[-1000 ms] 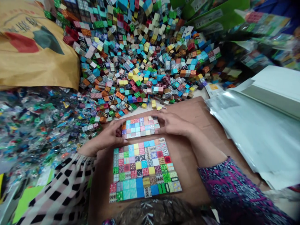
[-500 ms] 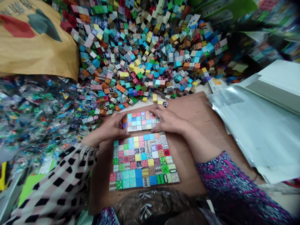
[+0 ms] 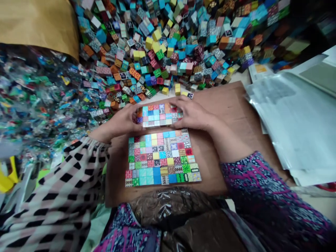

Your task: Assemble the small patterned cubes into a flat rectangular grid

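Observation:
Between my two hands is a small block of patterned cubes [image 3: 159,114], several cubes wide and a few rows deep. My left hand [image 3: 127,119] grips its left end, thumb at the near corner. Fingers of my right hand [image 3: 189,113] are curled round the right end, hiding part of it. Just nearer to me, a larger flat sheet of patterned cubes [image 3: 162,157] lies on the brown board [image 3: 217,147]. Its cubes show brick, stone, leaf, plain blue and question-mark faces, and its edges are slightly uneven.
A big heap of loose cubes [image 3: 157,52] spreads behind the board. To the left lies a pile of small plastic-wrapped items [image 3: 47,94], under a yellow bag [image 3: 39,24]. Clear plastic sleeves [image 3: 296,119] overlap the board's right side. Something yellow [image 3: 9,175] is at far left.
The view has tipped downward, so everything sits higher in the picture. Both hands still hold the ends of the small block, with no clear shift against the larger sheet.

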The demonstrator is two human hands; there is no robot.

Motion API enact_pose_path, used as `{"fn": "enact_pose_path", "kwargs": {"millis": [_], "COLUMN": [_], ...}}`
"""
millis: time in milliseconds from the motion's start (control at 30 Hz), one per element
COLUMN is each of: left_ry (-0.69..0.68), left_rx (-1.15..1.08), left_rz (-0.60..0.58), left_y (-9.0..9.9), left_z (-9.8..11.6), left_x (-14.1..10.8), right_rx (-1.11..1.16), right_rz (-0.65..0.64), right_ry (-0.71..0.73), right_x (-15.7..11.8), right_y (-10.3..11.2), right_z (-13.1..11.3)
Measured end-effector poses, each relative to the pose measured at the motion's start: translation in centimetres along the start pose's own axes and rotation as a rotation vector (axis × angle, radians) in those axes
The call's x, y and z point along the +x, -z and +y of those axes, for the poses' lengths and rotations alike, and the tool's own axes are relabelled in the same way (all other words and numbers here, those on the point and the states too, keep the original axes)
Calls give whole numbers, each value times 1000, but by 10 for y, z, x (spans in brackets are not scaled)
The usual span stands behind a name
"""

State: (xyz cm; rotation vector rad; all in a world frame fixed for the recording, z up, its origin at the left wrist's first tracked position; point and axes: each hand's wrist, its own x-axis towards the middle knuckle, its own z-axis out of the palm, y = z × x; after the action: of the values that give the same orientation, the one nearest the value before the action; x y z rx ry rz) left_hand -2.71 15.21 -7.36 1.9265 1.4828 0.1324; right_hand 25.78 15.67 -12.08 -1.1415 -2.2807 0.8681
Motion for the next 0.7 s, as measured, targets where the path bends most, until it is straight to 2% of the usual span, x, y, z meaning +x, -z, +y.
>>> {"fn": "enact_pose_path", "kwargs": {"millis": [133, 267, 400, 500, 700], "left_ry": [25, -17, 22, 76, 93], "left_rx": [105, 118, 141, 112, 69], "left_rz": [60, 89, 106, 74, 32], "left_y": [11, 15, 5, -5, -24], "left_z": [14, 28, 30, 26, 18], "left_x": [-17, -50, -88, -109, -122], "right_rx": [-20, -61, -82, -80, -49], "right_rz": [18, -14, -75, -115, -143], "right_ry": [11, 43, 56, 39, 33], "right_x": [-6, -17, -34, -49, -68], "right_y": [9, 17, 14, 5, -12], "right_z": [-17, -45, -70, -82, -86]}}
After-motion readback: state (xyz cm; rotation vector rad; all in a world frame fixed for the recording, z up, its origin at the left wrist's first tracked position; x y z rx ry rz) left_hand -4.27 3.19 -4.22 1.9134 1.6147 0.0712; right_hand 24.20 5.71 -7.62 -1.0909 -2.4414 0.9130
